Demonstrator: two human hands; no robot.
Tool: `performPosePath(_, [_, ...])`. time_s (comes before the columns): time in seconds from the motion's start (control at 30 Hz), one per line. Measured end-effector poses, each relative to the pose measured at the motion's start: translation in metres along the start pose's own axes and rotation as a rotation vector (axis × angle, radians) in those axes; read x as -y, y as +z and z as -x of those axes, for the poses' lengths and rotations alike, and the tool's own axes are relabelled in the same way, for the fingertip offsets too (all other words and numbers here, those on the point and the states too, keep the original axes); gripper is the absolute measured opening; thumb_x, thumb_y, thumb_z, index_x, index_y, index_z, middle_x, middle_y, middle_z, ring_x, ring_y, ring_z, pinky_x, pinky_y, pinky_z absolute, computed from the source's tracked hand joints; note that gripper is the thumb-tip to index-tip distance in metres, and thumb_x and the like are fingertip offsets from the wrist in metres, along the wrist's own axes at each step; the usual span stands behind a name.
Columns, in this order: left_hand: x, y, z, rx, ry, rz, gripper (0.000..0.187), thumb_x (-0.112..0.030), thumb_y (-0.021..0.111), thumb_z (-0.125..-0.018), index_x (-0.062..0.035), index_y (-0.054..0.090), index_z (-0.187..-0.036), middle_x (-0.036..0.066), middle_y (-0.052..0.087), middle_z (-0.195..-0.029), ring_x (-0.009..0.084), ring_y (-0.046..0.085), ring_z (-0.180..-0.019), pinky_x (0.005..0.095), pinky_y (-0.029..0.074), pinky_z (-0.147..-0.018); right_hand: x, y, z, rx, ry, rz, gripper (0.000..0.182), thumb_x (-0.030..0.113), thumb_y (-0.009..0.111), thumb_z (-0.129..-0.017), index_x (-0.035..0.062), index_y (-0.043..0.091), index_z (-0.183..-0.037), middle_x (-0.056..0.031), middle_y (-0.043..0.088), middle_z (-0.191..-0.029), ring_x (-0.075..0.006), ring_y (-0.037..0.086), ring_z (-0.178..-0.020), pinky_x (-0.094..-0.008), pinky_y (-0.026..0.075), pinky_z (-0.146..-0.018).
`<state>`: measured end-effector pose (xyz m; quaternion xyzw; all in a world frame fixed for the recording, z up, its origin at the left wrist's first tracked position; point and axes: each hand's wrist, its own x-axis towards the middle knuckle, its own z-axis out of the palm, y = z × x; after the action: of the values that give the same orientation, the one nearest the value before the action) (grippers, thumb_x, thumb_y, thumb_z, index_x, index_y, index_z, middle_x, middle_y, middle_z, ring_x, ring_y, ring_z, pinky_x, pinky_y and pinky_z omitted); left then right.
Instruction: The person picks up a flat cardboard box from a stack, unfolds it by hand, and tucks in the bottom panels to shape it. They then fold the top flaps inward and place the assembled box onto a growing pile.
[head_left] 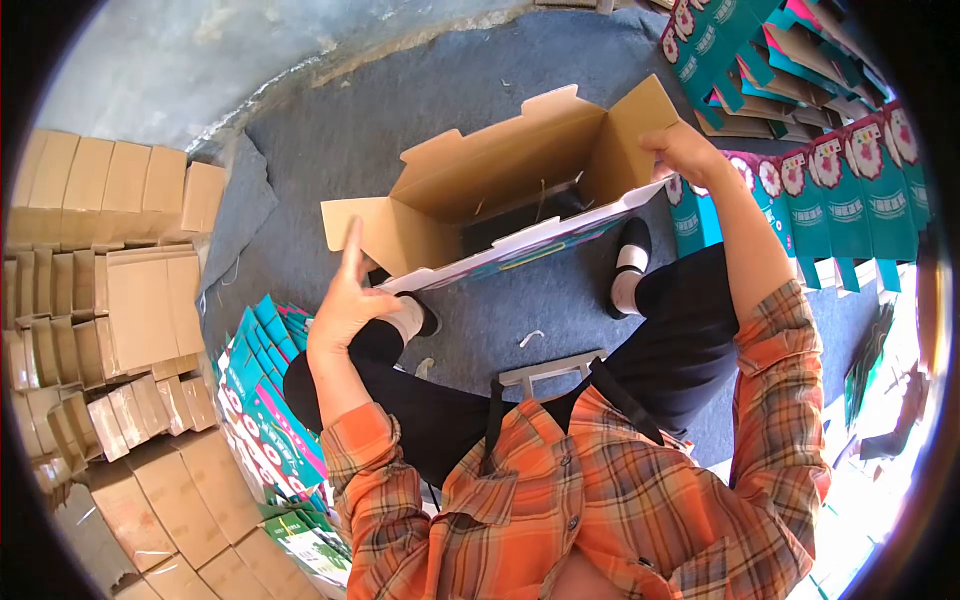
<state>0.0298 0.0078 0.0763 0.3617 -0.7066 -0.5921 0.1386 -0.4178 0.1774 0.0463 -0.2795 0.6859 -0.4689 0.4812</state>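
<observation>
An open cardboard box [520, 157], plain brown inside and printed on the outside, is spread between my hands above the floor. Its end flaps stand out, and dark floor shows through the opening at its bottom. My left hand [349, 302] is at the left end flap [362, 226], index finger stretched along its inner face and thumb near the lower edge; the other fingers are mostly hidden. On the other side, my right hand [690, 156] is closed around the edge of the right end flap [640, 115].
Brown cartons [150, 300] are stacked at the left. Folded teal printed boxes [265, 375] lie beside my left leg. More teal boxes [840, 205] stand in rows at the right. A grey metal frame [545, 372] is between my legs. Paper scraps dot the dark floor [330, 140].
</observation>
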Motion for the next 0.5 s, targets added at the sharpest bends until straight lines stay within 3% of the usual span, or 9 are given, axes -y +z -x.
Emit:
performPosePath(0.1, [0.014,0.024,-0.019,-0.192,-0.066,0.148,0.096,-0.004,0.071,-0.075,-0.0052,0.013,-0.150,0.019,0.055,-0.122,0.0210,0.058,-0.103,0.0307,0.049,-0.084,0.007,0.006,0.004,0.017,0.040,-0.022,0.044,0.012,0.056,-0.085,0.0016,0.048,-0.127,-0.0145,0.064,-0.108,-0.0282,0.067,-0.089,-0.0491,0.057,-0.069])
performPosePath(0.2, [0.035,0.042,-0.041,-0.529,0.170,-0.383,0.090,-0.012,0.076,-0.074,-0.0032,0.023,-0.147,0.022,0.050,-0.132,0.0281,0.053,-0.118,0.0351,0.042,-0.098,0.006,0.006,0.003,0.038,0.023,-0.075,0.043,0.011,0.055,-0.085,0.0014,0.048,-0.127,-0.0148,0.064,-0.108,-0.0289,0.066,-0.089,-0.0492,0.057,-0.068])
performPosePath(0.33, [0.031,0.055,-0.050,-0.643,0.229,-0.561,0.091,-0.015,0.079,-0.071,-0.0047,0.028,-0.145,0.023,0.045,-0.135,0.0348,0.049,-0.122,0.0384,0.041,-0.101,0.012,0.013,0.006,-0.026,0.000,0.049,0.043,0.011,0.054,-0.088,0.0008,0.045,-0.129,-0.0140,0.063,-0.109,-0.0269,0.065,-0.095,-0.0429,0.057,-0.070])
performPosePath(0.47, [0.013,0.065,-0.049,-0.606,0.057,-0.626,0.093,-0.016,0.080,-0.068,-0.0085,0.027,-0.144,0.023,0.042,-0.135,0.0403,0.051,-0.116,0.0437,0.044,-0.096,0.009,0.020,-0.002,-0.016,-0.011,0.339,0.030,0.015,0.057,-0.085,0.0028,0.059,-0.113,-0.0123,0.063,-0.105,-0.0212,0.064,-0.089,-0.0353,0.054,-0.066])
performPosePath(0.5, [0.012,0.065,-0.048,-0.596,0.009,-0.689,0.095,-0.016,0.080,-0.068,-0.0097,0.026,-0.145,0.022,0.041,-0.135,0.0412,0.051,-0.115,0.0452,0.045,-0.094,0.009,0.026,0.000,-0.050,-0.069,0.421,0.039,0.015,0.059,-0.080,-0.0005,0.057,-0.116,-0.0189,0.064,-0.107,-0.0254,0.066,-0.091,-0.0353,0.053,-0.072])
